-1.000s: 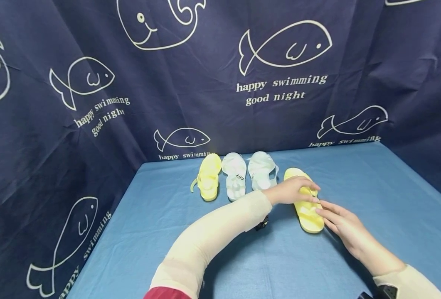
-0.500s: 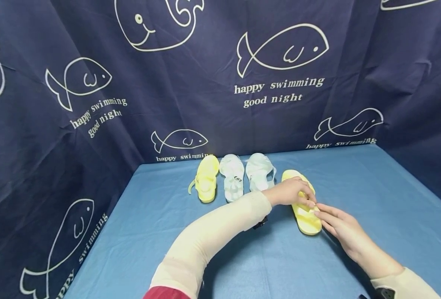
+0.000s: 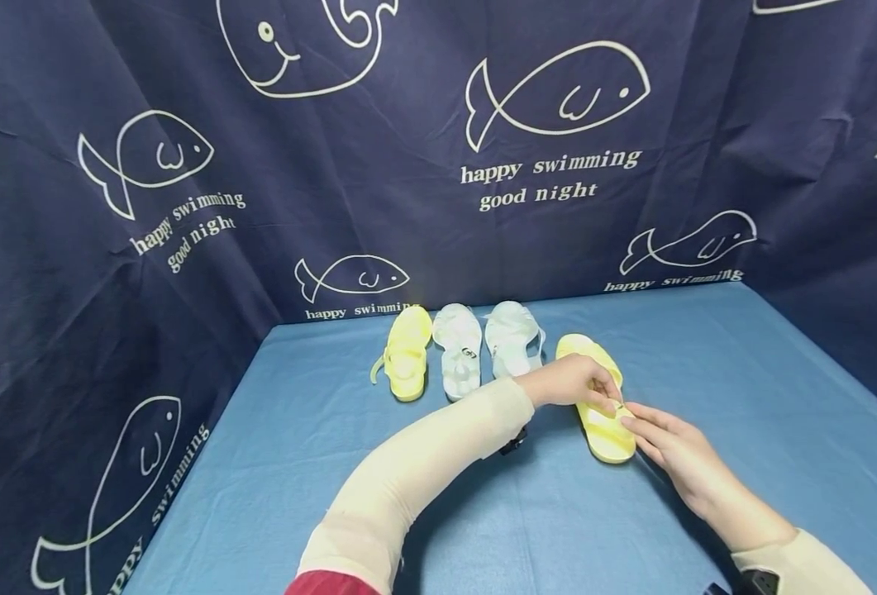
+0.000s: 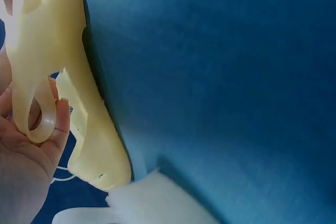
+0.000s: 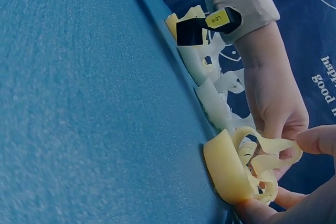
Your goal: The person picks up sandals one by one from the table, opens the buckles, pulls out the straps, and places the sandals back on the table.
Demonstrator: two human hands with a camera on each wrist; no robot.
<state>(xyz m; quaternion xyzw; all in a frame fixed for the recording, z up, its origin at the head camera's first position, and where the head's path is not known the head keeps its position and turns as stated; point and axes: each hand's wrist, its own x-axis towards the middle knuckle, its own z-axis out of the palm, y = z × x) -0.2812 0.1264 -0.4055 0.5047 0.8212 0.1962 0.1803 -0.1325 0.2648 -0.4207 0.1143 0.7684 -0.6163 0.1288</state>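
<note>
A yellow sandal [image 3: 607, 438] stands sole down on the blue cloth, straps upward. My left hand [image 3: 568, 382] reaches across it, and curled fingers hold its strap. In the left wrist view, a looped strap end lies over the fingers of that left hand [image 4: 26, 156]. My right hand [image 3: 672, 450] is at the sandal's right side. The right wrist view shows the right hand [image 5: 310, 203] with one fingertip on the strap loop [image 5: 286, 145] and others against the side near the sole. The left fingertips are partly hidden behind the straps.
Left of the held sandal stand two pale blue-green sandals [image 3: 511, 343] [image 3: 459, 347] and another yellow sandal [image 3: 408, 355], in a row near the back edge. A dark blue curtain [image 3: 378, 207] with fish drawings hangs behind the blue-covered table [image 3: 557, 529].
The whole head view shifts slightly left. My left fingers have curled in and drawn closer to my right fingertips at the strap. The sandal stays in about the same place on the cloth.
</note>
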